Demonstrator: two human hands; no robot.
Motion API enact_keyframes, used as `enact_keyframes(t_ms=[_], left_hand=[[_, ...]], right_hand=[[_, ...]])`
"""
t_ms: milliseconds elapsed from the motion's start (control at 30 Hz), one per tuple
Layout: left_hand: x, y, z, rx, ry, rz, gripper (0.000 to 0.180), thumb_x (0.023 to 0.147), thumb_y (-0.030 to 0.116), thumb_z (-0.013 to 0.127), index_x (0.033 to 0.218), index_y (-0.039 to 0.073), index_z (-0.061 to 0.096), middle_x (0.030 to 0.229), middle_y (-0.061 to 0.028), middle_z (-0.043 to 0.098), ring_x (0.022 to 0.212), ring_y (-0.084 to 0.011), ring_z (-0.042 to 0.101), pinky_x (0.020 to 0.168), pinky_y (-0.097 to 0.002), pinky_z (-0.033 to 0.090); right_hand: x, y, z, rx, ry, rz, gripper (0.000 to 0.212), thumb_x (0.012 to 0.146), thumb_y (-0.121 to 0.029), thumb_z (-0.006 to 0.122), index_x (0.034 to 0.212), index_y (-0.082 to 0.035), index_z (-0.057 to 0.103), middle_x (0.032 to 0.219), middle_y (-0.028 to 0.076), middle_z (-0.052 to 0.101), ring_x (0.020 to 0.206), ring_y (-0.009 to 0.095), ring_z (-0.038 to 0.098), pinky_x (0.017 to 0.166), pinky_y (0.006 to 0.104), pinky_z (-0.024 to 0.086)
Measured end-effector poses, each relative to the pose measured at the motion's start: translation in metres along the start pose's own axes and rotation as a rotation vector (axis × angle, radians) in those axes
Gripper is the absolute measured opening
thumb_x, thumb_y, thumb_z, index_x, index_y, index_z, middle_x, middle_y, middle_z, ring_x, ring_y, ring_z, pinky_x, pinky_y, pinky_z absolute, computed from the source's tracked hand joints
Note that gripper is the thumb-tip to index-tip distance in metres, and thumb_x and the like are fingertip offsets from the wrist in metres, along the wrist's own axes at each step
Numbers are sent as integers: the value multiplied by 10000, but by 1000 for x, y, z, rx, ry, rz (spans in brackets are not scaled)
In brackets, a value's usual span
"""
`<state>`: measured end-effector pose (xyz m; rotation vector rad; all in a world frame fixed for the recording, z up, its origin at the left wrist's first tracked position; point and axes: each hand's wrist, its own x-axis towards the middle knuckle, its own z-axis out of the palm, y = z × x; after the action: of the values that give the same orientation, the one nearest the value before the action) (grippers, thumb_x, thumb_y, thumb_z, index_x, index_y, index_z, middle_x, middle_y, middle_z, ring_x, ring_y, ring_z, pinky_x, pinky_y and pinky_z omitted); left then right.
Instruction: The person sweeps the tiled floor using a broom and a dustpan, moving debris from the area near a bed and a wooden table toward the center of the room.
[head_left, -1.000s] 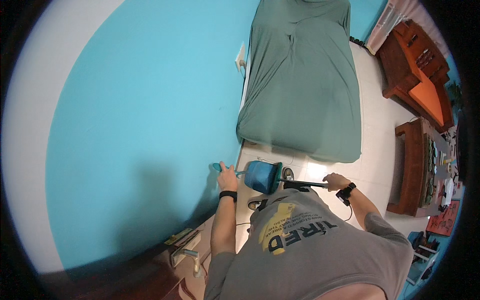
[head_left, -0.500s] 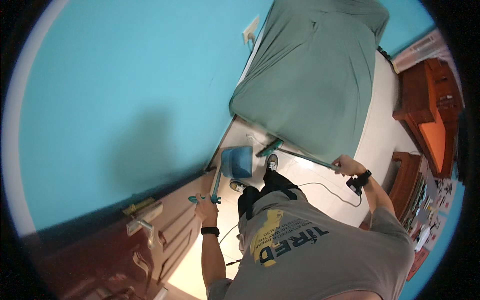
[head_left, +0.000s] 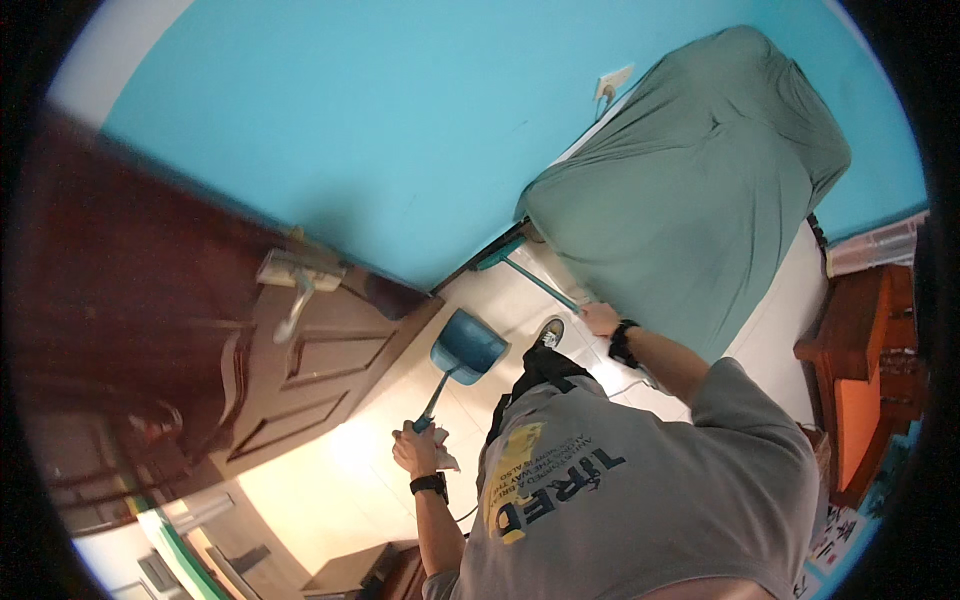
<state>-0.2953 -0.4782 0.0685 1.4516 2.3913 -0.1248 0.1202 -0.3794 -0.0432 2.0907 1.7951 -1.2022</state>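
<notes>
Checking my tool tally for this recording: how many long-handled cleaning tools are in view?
2: the blue dustpan, in the left hand, and the green broom, in the right hand, near the blue wall. Others could be hidden under the green sheet.

The dustpan (head_left: 470, 346) in the left hand (head_left: 414, 452) is blue. The broom (head_left: 540, 283) in the right hand (head_left: 600, 319) is blue-green. Past that hand, the big cloth (head_left: 680, 200) is grey-green.
</notes>
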Motion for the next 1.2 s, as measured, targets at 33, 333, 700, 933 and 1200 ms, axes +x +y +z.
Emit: enact_keyframes(t_ms=[33,333,700,933,1200], left_hand=[[17,9,24,-77,36,-21,340,636,319,691,835,60,597,819,-173,561,689,-333,592,581,-406,470],[44,-16,101,-216,66,-88,315,714,365,610,847,81,580,820,-179,556,679,-333,592,578,-410,476],[57,-18,96,-197,173,-81,309,697,351,625,831,76,581,806,-178,561,674,-326,595,565,-395,484],[52,-21,79,-175,169,-57,317,693,349,633,841,74,581,825,-183,564,697,-329,597,579,-397,486],[44,-25,83,-183,176,-117,300,693,323,639,845,71,578,833,-181,557,701,-330,592,589,-397,480]], right_hand=[[54,10,17,-214,109,-155,203,775,-149,446,872,-2,545,827,206,590,675,308,600,599,410,479],[44,11,41,-300,137,-210,175,790,-103,421,881,-13,541,717,191,554,632,348,535,560,459,415],[-51,77,-34,-602,216,152,227,789,-114,411,946,-73,570,955,181,562,871,333,552,700,411,462],[-123,41,-71,-795,476,87,151,736,-128,492,855,-148,583,747,105,592,689,285,592,580,376,473],[-132,-16,-125,-764,581,-59,174,701,-149,553,854,-179,630,706,106,586,649,280,587,558,368,474]])
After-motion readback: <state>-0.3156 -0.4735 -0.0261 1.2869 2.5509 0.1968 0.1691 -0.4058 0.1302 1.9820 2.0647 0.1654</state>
